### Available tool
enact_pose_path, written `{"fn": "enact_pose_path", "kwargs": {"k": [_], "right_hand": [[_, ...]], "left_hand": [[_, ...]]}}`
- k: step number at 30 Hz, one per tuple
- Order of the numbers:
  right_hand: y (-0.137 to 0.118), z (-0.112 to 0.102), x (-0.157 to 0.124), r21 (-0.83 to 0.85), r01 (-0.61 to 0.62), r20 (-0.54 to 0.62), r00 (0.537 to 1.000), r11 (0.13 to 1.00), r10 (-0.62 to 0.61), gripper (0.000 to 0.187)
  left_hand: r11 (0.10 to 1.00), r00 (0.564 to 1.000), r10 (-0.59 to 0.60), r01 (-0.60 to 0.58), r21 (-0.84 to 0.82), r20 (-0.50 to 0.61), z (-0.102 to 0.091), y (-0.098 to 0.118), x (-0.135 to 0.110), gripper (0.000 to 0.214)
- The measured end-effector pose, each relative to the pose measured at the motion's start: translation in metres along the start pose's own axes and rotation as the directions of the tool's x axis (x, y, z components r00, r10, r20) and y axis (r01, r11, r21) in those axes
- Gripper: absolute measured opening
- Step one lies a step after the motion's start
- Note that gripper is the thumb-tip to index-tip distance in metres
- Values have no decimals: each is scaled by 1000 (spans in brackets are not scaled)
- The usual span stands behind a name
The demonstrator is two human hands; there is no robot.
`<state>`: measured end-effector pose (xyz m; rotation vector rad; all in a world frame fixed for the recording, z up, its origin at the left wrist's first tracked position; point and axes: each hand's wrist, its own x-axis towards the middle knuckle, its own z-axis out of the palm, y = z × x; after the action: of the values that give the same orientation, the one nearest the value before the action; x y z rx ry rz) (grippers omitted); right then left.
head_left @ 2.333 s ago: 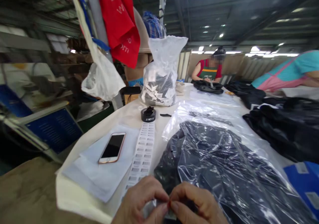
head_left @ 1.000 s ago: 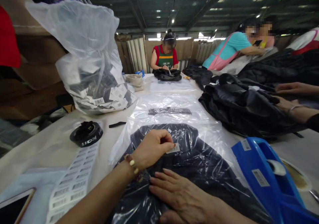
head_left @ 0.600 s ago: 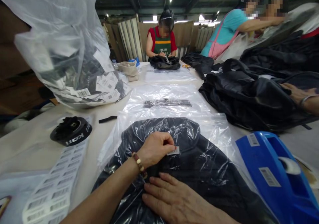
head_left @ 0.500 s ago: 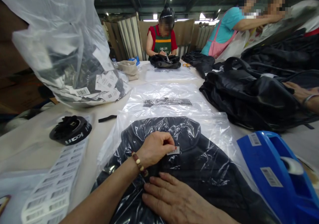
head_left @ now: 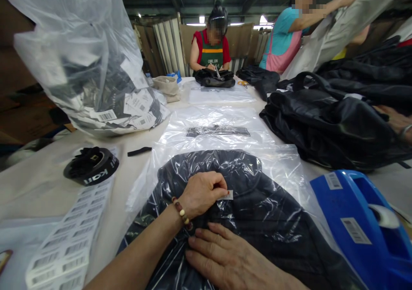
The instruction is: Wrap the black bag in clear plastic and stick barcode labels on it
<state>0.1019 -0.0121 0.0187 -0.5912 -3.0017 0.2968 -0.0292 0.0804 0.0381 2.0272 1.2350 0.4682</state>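
Note:
A dark garment (head_left: pixel 257 212) lies in a clear plastic bag (head_left: pixel 299 174) in front of me. My left hand (head_left: pixel 202 193), with a beaded bracelet at the wrist, has thumb and fingers pinched at the left end of a small white sticker (head_left: pixel 228 195). That sticker is at the bag's surface below the garment's collar; its print is too small to read. My right hand (head_left: pixel 225 255) lies flat on the bag just below, fingers stretched out. At the left, a strip of barcode stickers (head_left: pixel 75 234) runs along the table.
A black "kan" tape roll (head_left: pixel 103 172) sits on the sticker strip. A large clear sack of tags (head_left: pixel 125 105) stands back left. At right are a blue tape dispenser (head_left: pixel 357 221) and black garments (head_left: pixel 337 122), touched by another person's hand. Two co-workers are across the table.
My hands keep almost the same pose on the bag and sticker. The co-worker in turquoise at the back right has shifted, now holding up a large pale sheet. The view has moved slightly.

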Motion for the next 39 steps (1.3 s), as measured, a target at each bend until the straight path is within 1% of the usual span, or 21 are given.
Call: {"fn": "enact_pose_path", "kwargs": {"k": [5,10,12,15,17,18,21,22,23,24,25,26,27,28,29,31,32,34,36,39], "right_hand": [[0,3,1,4,1,-36,999,1000,0,38],[1,6,5,-18,-7,-79,997,1000,6,36],[2,11,5,-27,-9,-140,990,1000,5,34],[2,23,4,-35,-16,-291,957,999,5,31],[2,29,4,-32,-22,-356,934,999,9,28],[2,30,5,-30,-22,-366,931,999,10,27],[2,31,6,-30,-23,-376,926,999,10,26],[2,30,7,-35,-24,-387,922,999,8,27],[2,29,7,-43,-23,-400,916,999,4,27],[2,28,8,-49,-17,-414,910,999,-5,28],[2,27,8,-51,-8,-420,907,999,-15,28],[3,26,9,-51,6,-428,903,999,-28,28],[3,25,10,-50,21,-439,898,999,-41,28],[3,24,10,-48,33,-448,893,998,-51,28],[4,24,10,-52,40,-449,892,998,-59,28],[4,22,11,-82,42,-417,906,996,-73,28],[4,21,11,-104,42,-386,919,994,-79,28],[5,20,10,-142,38,-323,943,989,-83,28],[6,21,10,-172,34,-309,947,985,-87,28],[11,27,6,-237,18,-319,943,971,-95,30]], "left_hand": [[999,1000,13,-12,49,-11,2,-2,-1,10],[991,998,61,-61,119,-2,4,-4,-3,10],[979,995,95,-94,178,2,6,-5,-4,11],[938,986,165,-155,309,-7,11,-6,-7,10],[919,981,192,-168,358,-32,14,-7,-9,3],[915,980,192,-162,370,-47,15,-7,-9,4],[904,978,178,-118,410,-113,16,-8,-12,21],[893,970,199,-120,433,-142,16,-9,-13,21],[873,955,252,-154,463,-157,16,-10,-15,17],[837,932,336,-228,498,-138,16,-11,-16,10],[782,898,432,-328,531,-81,16,-11,-18,4],[713,860,511,-428,556,7,16,-11,-19,7],[650,828,550,-506,567,109,16,-11,-21,13],[612,814,546,-548,570,197,15,-10,-22,15],[603,821,512,-553,575,253,14,-9,-22,16],[621,856,431,-510,595,285,11,-7,-24,14],[628,868,406,-492,603,285,9,-6,-25,13],[631,877,390,-475,614,279,6,-7,-28,13],[641,890,369,-453,619,270,2,-11,-34,20],[665,921,313,-387,639,232,-6,-18,-47,34]]}}
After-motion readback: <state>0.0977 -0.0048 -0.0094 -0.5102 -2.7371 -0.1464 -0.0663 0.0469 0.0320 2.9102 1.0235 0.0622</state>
